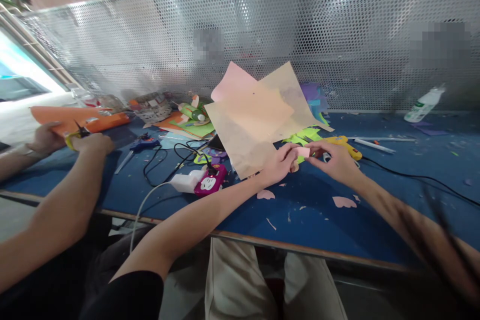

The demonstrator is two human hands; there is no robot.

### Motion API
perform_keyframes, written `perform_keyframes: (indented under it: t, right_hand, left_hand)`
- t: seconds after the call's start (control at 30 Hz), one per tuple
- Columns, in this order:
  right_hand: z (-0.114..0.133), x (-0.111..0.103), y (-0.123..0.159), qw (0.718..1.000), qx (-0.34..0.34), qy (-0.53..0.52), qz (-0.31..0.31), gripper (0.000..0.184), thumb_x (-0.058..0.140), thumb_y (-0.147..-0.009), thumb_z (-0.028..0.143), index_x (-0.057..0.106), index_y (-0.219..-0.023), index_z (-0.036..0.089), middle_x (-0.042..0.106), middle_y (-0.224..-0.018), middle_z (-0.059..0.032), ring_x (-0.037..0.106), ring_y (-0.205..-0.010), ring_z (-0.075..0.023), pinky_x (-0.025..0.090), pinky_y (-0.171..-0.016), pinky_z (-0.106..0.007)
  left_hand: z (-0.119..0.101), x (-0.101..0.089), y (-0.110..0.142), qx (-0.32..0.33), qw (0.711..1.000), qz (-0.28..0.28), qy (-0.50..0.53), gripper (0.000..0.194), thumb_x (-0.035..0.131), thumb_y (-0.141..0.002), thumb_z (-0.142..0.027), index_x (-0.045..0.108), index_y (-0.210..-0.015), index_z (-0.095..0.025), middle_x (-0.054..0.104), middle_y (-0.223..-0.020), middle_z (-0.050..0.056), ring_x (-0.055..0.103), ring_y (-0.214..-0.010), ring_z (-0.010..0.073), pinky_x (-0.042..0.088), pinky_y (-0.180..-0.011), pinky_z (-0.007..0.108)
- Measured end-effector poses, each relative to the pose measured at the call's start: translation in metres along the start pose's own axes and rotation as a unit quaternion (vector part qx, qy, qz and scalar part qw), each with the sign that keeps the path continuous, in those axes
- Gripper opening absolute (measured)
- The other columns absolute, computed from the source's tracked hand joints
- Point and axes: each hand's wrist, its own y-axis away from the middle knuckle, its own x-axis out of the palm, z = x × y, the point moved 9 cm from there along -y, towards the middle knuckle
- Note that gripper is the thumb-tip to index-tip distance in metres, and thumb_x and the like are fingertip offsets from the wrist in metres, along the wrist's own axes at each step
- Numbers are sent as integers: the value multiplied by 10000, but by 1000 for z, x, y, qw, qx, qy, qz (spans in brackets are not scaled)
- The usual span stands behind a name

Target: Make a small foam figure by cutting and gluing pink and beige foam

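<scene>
Between my two hands, above the blue table, is a small pink paper piece. The fingers of my left hand are closed on its left side. My right hand pinches its right end between thumb and fingers. Below my hands lie a pink paper cutout with a scalloped edge and a similar pink cutout farther right, among small scraps. Large sheets of pink paper and cream paper rise just behind my left hand. A yellow glue gun lies partly hidden behind my right hand.
At left, a co-worker's hand holds yellow-handled scissors by orange paper. A magenta power strip with cables, a blue glue gun, a white bottle and a perforated metal screen stand around.
</scene>
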Motion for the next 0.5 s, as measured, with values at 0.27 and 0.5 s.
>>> perform_keyframes:
  t: [0.27,0.5]
  right_hand:
    - [3,-2,0,1000,0,11,-11,326,708,-864,432,729,-1146,270,762,-889,-41,693,-734,-219,590,-729,-374]
    - [-1,-2,-1,1000,4,19,-9,344,677,-899,431,731,-1192,258,776,-922,-49,697,-757,-222,582,-756,-384]
  left_hand:
    - [-6,1,3,8,999,3,-33,371,444,-1033,-497,559,-1150,-165,489,-686,-33,496,-591,100,433,-567,250]
    - [-5,0,1,-5,1000,10,21,399,403,-1044,-503,519,-845,-177,371,-658,-40,319,-540,84,325,-530,256]
